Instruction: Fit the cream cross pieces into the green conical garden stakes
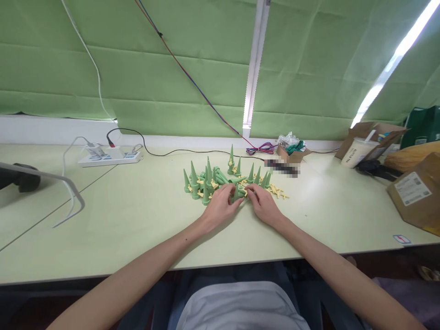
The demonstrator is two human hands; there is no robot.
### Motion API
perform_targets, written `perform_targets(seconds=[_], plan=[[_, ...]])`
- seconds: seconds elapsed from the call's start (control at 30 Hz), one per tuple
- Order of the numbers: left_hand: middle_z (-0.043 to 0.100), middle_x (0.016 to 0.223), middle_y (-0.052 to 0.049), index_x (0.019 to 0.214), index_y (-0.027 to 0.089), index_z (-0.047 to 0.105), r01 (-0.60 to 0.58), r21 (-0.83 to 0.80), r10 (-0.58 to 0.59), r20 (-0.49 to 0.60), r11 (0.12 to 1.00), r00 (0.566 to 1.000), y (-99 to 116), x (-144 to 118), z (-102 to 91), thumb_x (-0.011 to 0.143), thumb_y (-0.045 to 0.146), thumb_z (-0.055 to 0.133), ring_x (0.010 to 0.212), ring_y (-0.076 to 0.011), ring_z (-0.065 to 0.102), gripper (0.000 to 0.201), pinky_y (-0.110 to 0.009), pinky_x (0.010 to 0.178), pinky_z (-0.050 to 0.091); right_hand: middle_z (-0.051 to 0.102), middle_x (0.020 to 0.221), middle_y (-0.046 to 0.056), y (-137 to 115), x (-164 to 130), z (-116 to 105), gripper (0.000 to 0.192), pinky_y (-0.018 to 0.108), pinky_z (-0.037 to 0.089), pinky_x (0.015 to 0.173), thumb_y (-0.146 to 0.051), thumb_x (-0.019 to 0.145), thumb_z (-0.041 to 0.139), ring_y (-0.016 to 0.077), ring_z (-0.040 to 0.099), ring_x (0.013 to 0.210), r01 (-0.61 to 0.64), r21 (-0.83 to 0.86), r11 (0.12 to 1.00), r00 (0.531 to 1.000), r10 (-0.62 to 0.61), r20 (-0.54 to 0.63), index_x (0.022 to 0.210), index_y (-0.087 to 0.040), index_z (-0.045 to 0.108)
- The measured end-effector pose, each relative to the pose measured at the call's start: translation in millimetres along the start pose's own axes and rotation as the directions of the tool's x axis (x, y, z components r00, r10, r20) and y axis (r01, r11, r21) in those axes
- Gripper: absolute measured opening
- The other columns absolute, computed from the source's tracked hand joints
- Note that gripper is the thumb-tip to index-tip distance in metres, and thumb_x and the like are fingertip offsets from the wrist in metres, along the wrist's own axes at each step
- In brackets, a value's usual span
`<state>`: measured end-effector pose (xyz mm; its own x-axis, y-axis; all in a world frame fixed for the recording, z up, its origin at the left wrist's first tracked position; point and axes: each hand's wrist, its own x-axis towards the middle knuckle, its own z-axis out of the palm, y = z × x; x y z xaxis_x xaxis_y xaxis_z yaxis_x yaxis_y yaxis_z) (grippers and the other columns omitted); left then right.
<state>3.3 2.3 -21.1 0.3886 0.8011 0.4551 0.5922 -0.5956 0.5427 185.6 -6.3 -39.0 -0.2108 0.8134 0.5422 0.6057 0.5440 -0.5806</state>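
Note:
A heap of green plastic cones [206, 181] and small yellow cross-shaped pieces [277, 191] lies on the pale green table [137, 220]. Some cones stand upright, others lie on their sides. My left hand [222, 206] and my right hand [263, 204] meet at the near edge of the heap. Between their fingertips is one green cone [238, 193], which both hands grip. Whether a yellow piece is also held is hidden by the fingers.
A white power strip [110, 157] with cables sits at the back left. A small open box [292, 153] with plastic wrap stands behind the heap. Cardboard boxes [414, 192], a cup [355, 152] and a green bag [424, 126] crowd the right side. A grey monitor stand [51, 188] is at left.

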Motion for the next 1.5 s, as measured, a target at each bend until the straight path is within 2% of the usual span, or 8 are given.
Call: perform_targets(seconds=[0.1, 0.23, 0.37, 0.57, 0.83, 0.97, 1.13, 1.5], plan=[[0.056, 0.093, -0.002, 0.096, 0.019, 0.049, -0.018, -0.075, 0.01, -0.115, 0.997, 0.993, 2.7, -0.9, -1.1, 0.085, 0.036, 0.059, 0.057, -0.0086, 0.048, 0.022, -0.025, 0.059, 0.041, 0.064, 0.09, 0.007, -1.4, 0.7, -1.2, 0.024, 0.032, 0.046, 0.076, -0.025, 0.099, 0.032, 0.0201, 0.06, 0.081, -0.011, -0.005, 1.0, 1.0, 0.011, 0.001, 0.1, -0.02, 0.055], [0.053, 0.081, 0.002, 0.092, 0.02, 0.046, -0.07, -0.122, 0.041, -0.226, 0.99, 0.973, 6.6, -2.4, -3.7, 0.087, 0.035, 0.056, 0.051, -0.0063, 0.044, 0.019, -0.023, 0.056, 0.04, 0.063, 0.082, 0.005, -4.2, 0.2, -2.4, 0.024, 0.03, 0.045, 0.072, -0.027, 0.099, 0.032, 0.0193, 0.06, 0.075, -0.029, 0.007, 1.0, 1.0, 0.029, 0.006, 0.098, -0.021, 0.055], [0.05, 0.066, 0.004, 0.091, 0.019, 0.052, -0.126, -0.101, 0.107, -0.177, 0.987, 0.978, 7.8, -4.0, -3.2, 0.09, 0.031, 0.051, 0.053, -0.0082, 0.044, 0.012, -0.022, 0.054, 0.037, 0.062, 0.079, 0.003, -6.2, -1.3, -3.1, 0.023, 0.029, 0.045, 0.07, -0.027, 0.099, 0.033, 0.0185, 0.061, 0.072, -0.03, 0.035, 0.999, 1.0, 0.03, 0.004, 0.101, -0.021, 0.055], [0.048, 0.058, 0.005, 0.102, 0.018, 0.059, -0.157, -0.075, 0.149, -0.095, 0.985, 0.984, 6.1, -4.6, -0.2, 0.092, 0.028, 0.048, 0.051, -0.0088, 0.043, 0.018, -0.021, 0.054, 0.035, 0.059, 0.072, 0.001, -5.2, -3.9, -2.5, 0.022, 0.028, 0.045, 0.067, -0.027, 0.1, 0.034, 0.0168, 0.06, 0.066, 0.017, 0.087, 0.996, 1.0, -0.015, -0.015, 0.104, -0.022, 0.055], [0.047, 0.054, 0.005, 0.092, 0.017, 0.064, -0.145, -0.072, 0.146, 0.004, 0.987, 0.989, 8.5, -3.5, -3.2, 0.095, 0.028, 0.045, 0.049, -0.0086, 0.038, 0.022, -0.022, 0.054, 0.031, 0.057, 0.071, 0.001, -4.7, -5.7, -1.2, 0.021, 0.028, 0.045, 0.063, -0.028, 0.099, 0.036, 0.0159, 0.059, 0.064, 0.071, 0.146, 0.987, 0.996, -0.063, -0.056, 0.105, -0.021, 0.055], [0.046, 0.054, 0.005, 0.089, 0.017, 0.062, -0.138, -0.072, 0.141, 0.027, 0.988, 0.99, 8.6, -3.8, -3.7, 0.096, 0.03, 0.042, 0.05, -0.009, 0.038, 0.025, -0.023, 0.054, 0.03, 0.057, 0.07, 0.001, -6.3, -6.4, -1.2, 0.021, 0.027, 0.045, 0.061, -0.028, 0.099, 0.037, 0.0148, 0.057, 0.061, 0.069, 0.171, 0.983, 0.996, -0.057, -0.075, 0.103, -0.021, 0.056], [0.057, 0.064, 0.002, 0.085, 0.017, 0.06, -0.138, -0.064, 0.139, 0.009, 0.988, 0.99, 7.2, -3.9, -3.1, 0.097, 0.029, 0.04, 0.056, -0.01, 0.047, 0.026, -0.023, 0.058, 0.034, 0.058, 0.072, 0.001, -7.8, -7.1, -1.4, 0.02, 0.026, 0.043, 0.059, -0.029, 0.1, 0.037, 0.0141, 0.058, 0.062, 0.042, 0.2, 0.979, 0.997, -0.027, -0.079, 0.103, -0.021, 0.055], [0.06, 0.069, 0.001, 0.088, 0.017, 0.06, -0.15, -0.088, 0.151, 0.006, 0.985, 0.988, 6.4, -3.8, -2.9, 0.098, 0.027, 0.039, 0.06, -0.0105, 0.051, 0.026, -0.022, 0.06, 0.036, 0.059, 0.076, 0.002, -11.1, -6.9, -2.8, 0.021, 0.025, 0.041, 0.054, -0.036, 0.097, 0.043, 0.0144, 0.054, 0.062, -0.003, 0.221, 0.975, 1.0, 0.0, 0.015, 0.107, -0.02, 0.052]])
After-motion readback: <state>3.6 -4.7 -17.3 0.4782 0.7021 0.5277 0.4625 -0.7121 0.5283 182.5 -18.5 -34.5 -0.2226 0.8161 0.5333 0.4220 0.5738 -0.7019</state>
